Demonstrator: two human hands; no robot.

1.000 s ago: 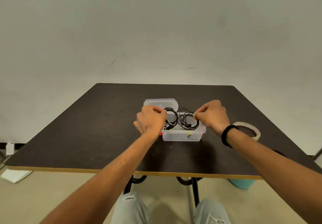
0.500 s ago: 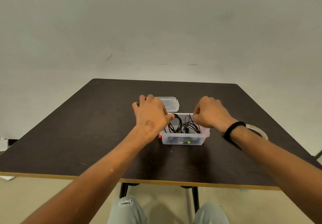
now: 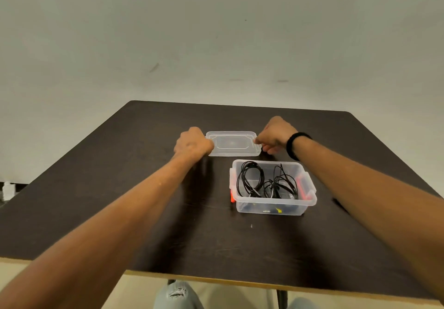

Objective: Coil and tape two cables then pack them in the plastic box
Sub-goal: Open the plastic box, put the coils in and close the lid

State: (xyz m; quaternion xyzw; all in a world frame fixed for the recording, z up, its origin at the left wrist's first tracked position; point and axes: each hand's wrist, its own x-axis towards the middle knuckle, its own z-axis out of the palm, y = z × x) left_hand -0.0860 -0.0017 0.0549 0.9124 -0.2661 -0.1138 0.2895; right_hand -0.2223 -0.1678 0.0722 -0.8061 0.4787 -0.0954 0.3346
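Two black coiled cables (image 3: 264, 183) lie side by side in the open clear plastic box (image 3: 274, 206), tape indistinct.

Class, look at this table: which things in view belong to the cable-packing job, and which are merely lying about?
Part of the job:
plastic box
two coiled black cables inside it
clear lid, gripped at its ends by the left hand and right hand

Merely there:
dark table
black wristband
white item on the floor
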